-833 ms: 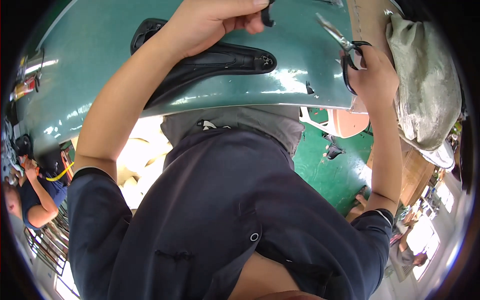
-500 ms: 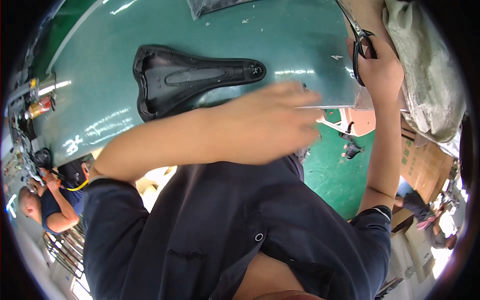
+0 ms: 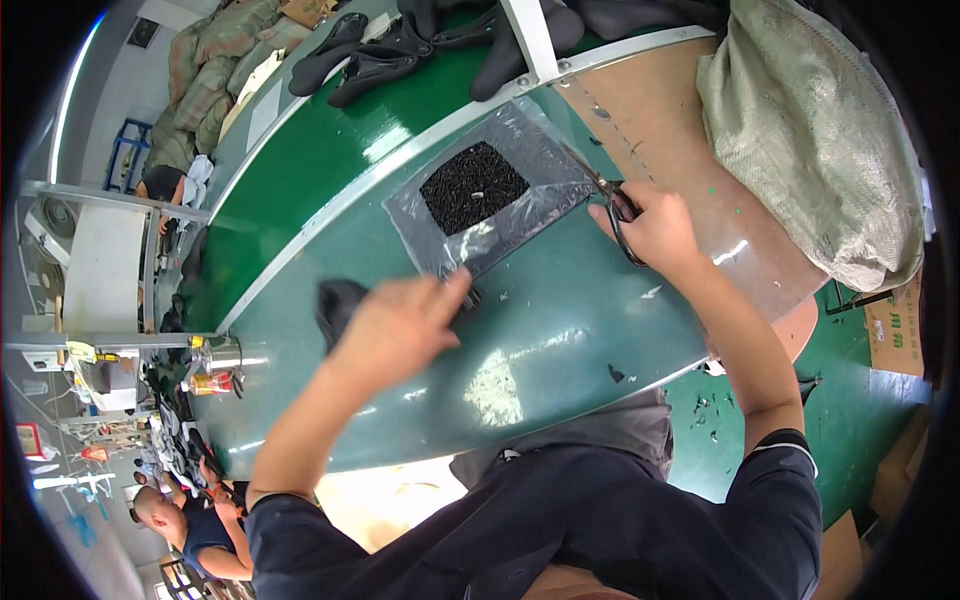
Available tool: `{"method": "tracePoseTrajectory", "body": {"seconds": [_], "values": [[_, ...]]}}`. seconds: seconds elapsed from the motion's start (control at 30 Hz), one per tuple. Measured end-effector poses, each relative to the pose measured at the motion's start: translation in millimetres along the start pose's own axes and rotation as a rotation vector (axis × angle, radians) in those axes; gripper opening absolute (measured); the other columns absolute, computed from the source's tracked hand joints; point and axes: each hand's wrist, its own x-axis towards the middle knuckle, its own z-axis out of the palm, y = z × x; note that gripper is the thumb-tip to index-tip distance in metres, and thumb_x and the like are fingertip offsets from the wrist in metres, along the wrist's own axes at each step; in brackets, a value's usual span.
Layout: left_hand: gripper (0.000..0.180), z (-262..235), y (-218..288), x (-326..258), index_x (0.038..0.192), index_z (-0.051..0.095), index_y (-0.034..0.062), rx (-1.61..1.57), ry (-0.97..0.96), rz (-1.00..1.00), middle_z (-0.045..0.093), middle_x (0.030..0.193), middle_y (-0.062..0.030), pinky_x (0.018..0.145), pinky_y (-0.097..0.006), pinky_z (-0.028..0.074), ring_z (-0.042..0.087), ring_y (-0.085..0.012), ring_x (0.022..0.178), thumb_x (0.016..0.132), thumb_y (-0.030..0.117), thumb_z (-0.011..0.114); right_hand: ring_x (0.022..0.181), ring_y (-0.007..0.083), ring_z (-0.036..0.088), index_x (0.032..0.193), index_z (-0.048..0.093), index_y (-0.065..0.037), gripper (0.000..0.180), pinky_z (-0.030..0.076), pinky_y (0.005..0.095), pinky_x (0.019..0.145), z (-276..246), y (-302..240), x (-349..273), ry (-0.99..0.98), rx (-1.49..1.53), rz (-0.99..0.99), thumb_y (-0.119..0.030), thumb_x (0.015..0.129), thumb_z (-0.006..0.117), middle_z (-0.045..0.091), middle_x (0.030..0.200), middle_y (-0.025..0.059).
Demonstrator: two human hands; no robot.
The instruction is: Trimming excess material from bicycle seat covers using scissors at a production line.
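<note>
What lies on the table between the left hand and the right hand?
In the head view, a clear plastic bag of black bits lies between the left hand and right hand.

Dark navy short-sleeved shirt, bare forearms, no gloves.

The long teal-green painted table top [image 3: 560, 330] is smooth and glossy, with pale glare patches near the person. On it lies a clear, shiny plastic bag [image 3: 495, 200] holding a matt black granular mass [image 3: 470, 187]. The right hand [image 3: 655, 225] grips black-handled scissors [image 3: 622, 212] whose blades look like bright metal. At the far right, a pale brown board [image 3: 650, 110] looks matt under a glossy clear film. The grey-beige woven sack [image 3: 810, 140] is rough cloth. The black saddle-shaped pieces [image 3: 370, 55] far off look dull, leathery.
</note>
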Motion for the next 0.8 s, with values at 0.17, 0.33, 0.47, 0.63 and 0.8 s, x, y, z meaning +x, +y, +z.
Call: {"method": "tracePoseTrajectory", "body": {"seconds": [0.17,0.33,0.47,0.63,0.8], "values": [[0.078,-22.5,-178.6,69.9,0.152,0.053,0.0088,0.403,0.316,-0.164,0.062,0.135,-0.0156,0.111,-0.050,0.046,0.059,-0.0368,0.130,0.081,0.013,0.083,0.056,0.0200,0.057,0.078,0.068,-0.002,0.037,0.047,0.0342,0.055,20.9,12.6,9.8,0.125,0.191,0.160,-0.031,0.083,0.091,0.058,0.062,0.0083],[0.040,6.6,-269.9,155.1,0.125,0.070,0.0035,0.321,0.160,-0.475,0.068,0.130,-0.0137,0.101,-0.048,0.053,0.066,-0.0354,0.121,0.090,0.020,0.079,0.063,0.0049,0.050,0.080,0.070,0.000,0.035,0.041,0.0269,0.055,11.4,17.1,26.5,0.040,0.541,0.530,-0.028,0.091,0.087,0.058,0.064,-0.0016],[0.036,32.8,-282.4,244.8,0.123,0.072,0.0017,0.163,0.212,-0.460,0.070,0.126,-0.0178,0.097,-0.048,0.056,0.070,-0.0377,0.114,0.094,0.024,0.073,0.064,0.0041,0.051,0.083,0.070,0.001,0.032,0.040,0.0244,0.055,9.5,27.7,29.6,0.025,0.644,0.613,-0.025,0.094,0.085,0.060,0.069,-0.0044],[0.045,69.0,-326.2,342.3,0.128,0.071,0.0045,0.092,0.398,-0.538,0.068,0.132,-0.0207,0.102,-0.050,0.055,0.067,-0.0421,0.118,0.093,0.032,0.074,0.065,0.0040,0.050,0.084,0.070,0.000,0.026,0.040,0.0238,0.056,6.0,22.9,30.4,0.022,0.667,0.606,-0.018,0.093,0.085,0.060,0.071,-0.0042],[0.059,82.4,-354.2,396.0,0.140,0.064,0.0051,0.188,0.442,-0.636,0.062,0.145,-0.0200,0.114,-0.050,0.047,0.055,-0.0426,0.136,0.092,0.037,0.076,0.065,0.0031,0.048,0.085,0.069,-0.002,0.020,0.038,0.0230,0.056,3.1,25.5,29.8,-0.007,0.692,0.603,-0.012,0.092,0.085,0.058,0.071,-0.0058]]}}
